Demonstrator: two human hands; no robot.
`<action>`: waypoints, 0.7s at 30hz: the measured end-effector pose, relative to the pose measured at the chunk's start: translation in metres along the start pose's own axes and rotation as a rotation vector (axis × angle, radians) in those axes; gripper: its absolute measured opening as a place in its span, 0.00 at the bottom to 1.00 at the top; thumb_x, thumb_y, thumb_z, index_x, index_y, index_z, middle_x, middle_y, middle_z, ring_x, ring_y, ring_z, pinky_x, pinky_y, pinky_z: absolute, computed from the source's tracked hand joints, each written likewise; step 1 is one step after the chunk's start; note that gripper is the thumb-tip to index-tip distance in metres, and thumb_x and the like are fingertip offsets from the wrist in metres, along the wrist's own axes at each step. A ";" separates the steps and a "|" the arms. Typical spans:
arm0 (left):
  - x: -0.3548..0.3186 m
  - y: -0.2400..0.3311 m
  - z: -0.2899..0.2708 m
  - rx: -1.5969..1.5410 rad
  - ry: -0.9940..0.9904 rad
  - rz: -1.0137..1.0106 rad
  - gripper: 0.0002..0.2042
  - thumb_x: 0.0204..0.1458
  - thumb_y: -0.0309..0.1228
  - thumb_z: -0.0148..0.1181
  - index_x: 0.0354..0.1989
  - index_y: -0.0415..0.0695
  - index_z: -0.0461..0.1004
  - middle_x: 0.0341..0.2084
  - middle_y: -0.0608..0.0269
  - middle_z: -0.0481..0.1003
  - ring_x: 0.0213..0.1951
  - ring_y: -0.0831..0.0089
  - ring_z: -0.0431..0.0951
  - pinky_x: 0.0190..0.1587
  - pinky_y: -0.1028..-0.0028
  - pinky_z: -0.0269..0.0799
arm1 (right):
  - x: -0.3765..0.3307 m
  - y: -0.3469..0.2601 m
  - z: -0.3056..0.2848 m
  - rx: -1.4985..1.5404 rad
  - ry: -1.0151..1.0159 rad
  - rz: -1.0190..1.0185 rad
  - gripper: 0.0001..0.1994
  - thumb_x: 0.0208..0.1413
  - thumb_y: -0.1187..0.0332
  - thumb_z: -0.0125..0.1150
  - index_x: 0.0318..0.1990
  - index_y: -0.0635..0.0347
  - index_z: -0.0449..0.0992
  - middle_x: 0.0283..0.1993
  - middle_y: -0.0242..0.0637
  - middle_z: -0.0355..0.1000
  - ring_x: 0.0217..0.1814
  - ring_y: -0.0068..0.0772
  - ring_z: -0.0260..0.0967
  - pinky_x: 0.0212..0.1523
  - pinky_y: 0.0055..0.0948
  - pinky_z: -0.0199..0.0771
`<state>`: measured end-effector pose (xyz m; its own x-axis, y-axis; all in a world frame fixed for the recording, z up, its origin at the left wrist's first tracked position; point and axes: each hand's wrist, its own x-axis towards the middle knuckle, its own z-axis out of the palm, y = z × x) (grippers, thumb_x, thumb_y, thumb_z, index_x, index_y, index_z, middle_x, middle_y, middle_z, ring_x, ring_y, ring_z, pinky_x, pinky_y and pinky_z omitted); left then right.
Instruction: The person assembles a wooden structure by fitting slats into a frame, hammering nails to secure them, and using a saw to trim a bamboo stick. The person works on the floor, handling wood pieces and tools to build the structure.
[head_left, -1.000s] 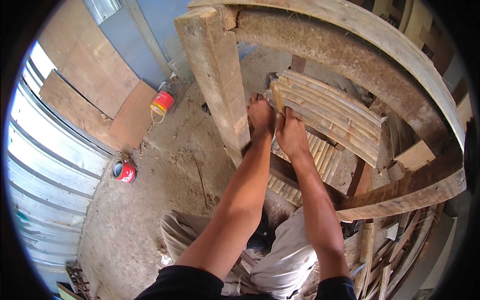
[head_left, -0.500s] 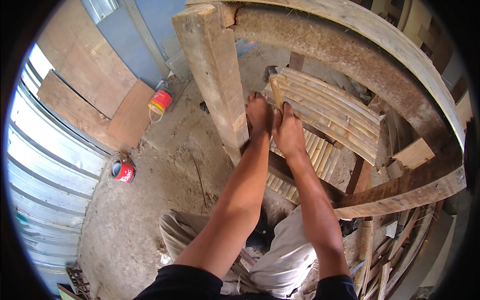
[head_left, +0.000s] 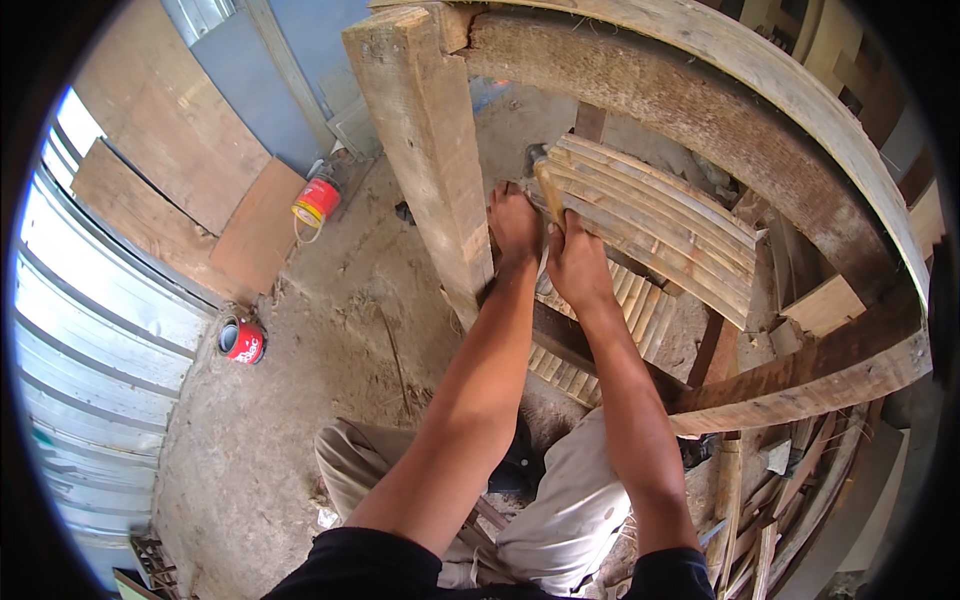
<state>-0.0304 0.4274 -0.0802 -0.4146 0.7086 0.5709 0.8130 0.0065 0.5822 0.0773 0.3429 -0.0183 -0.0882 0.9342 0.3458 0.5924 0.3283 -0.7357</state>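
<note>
A panel of curved bamboo slats (head_left: 660,220) lies inside a heavy curved wooden frame (head_left: 720,90). My left hand (head_left: 515,225) grips the panel's near left end, beside a thick upright wooden post (head_left: 425,140). My right hand (head_left: 575,265) is closed on a thin slat standing at the same end of the panel, right next to the left hand. More slats (head_left: 630,295) lie in a lower layer under the panel. What my fingertips do is hidden behind the hands.
A red and yellow can (head_left: 316,200) and a red can (head_left: 242,340) stand on the dirt floor at left. Plywood boards (head_left: 170,180) lean against a corrugated metal wall (head_left: 90,340). Scrap wood strips (head_left: 770,520) pile up at lower right. My knees in light trousers are below.
Both hands have shifted slightly toward the panel's end and keep their hold; the slat panel has moved a little with them.
</note>
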 end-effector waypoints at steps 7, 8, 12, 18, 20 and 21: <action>-0.003 -0.003 0.003 0.102 -0.023 0.026 0.10 0.53 0.29 0.54 0.39 0.37 0.75 0.41 0.50 0.75 0.45 0.50 0.75 0.47 0.56 0.70 | -0.005 0.008 0.007 0.114 0.035 0.052 0.13 0.60 0.70 0.51 0.49 0.67 0.67 0.35 0.68 0.71 0.40 0.74 0.68 0.43 0.56 0.68; -0.005 -0.001 0.002 0.096 -0.024 0.049 0.12 0.51 0.28 0.53 0.41 0.36 0.74 0.41 0.49 0.74 0.46 0.50 0.74 0.49 0.56 0.69 | -0.006 0.010 0.008 0.171 0.061 0.013 0.13 0.60 0.70 0.51 0.49 0.67 0.67 0.33 0.67 0.71 0.38 0.73 0.69 0.42 0.54 0.69; -0.022 0.011 -0.010 0.172 -0.212 0.053 0.28 0.50 0.34 0.56 0.58 0.33 0.63 0.57 0.46 0.64 0.61 0.51 0.62 0.62 0.59 0.59 | -0.005 0.021 0.007 0.203 0.079 -0.025 0.14 0.62 0.69 0.50 0.52 0.67 0.65 0.29 0.55 0.72 0.28 0.55 0.73 0.34 0.45 0.74; -0.042 0.023 -0.033 0.287 -0.456 -0.049 0.37 0.56 0.41 0.50 0.70 0.36 0.45 0.72 0.49 0.45 0.73 0.55 0.41 0.70 0.46 0.37 | 0.004 0.032 -0.008 0.309 -0.003 0.072 0.10 0.66 0.66 0.48 0.49 0.62 0.67 0.26 0.32 0.68 0.16 0.21 0.64 0.15 0.26 0.62; -0.041 0.022 -0.036 0.375 -0.500 -0.009 0.37 0.57 0.40 0.49 0.71 0.36 0.44 0.72 0.50 0.43 0.73 0.56 0.40 0.70 0.46 0.37 | 0.006 0.029 -0.012 0.247 -0.038 0.037 0.13 0.65 0.67 0.48 0.52 0.63 0.67 0.29 0.35 0.72 0.17 0.26 0.66 0.18 0.29 0.65; -0.041 0.021 -0.037 0.416 -0.521 0.009 0.36 0.57 0.40 0.49 0.71 0.36 0.44 0.72 0.50 0.43 0.74 0.57 0.40 0.70 0.46 0.37 | 0.006 0.026 -0.013 0.203 -0.060 0.026 0.13 0.64 0.68 0.48 0.53 0.64 0.67 0.30 0.38 0.73 0.19 0.29 0.68 0.20 0.31 0.67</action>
<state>-0.0119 0.3724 -0.0700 -0.2398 0.9576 0.1597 0.9489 0.1964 0.2471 0.1025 0.3555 -0.0270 -0.1263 0.9473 0.2944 0.4221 0.3199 -0.8482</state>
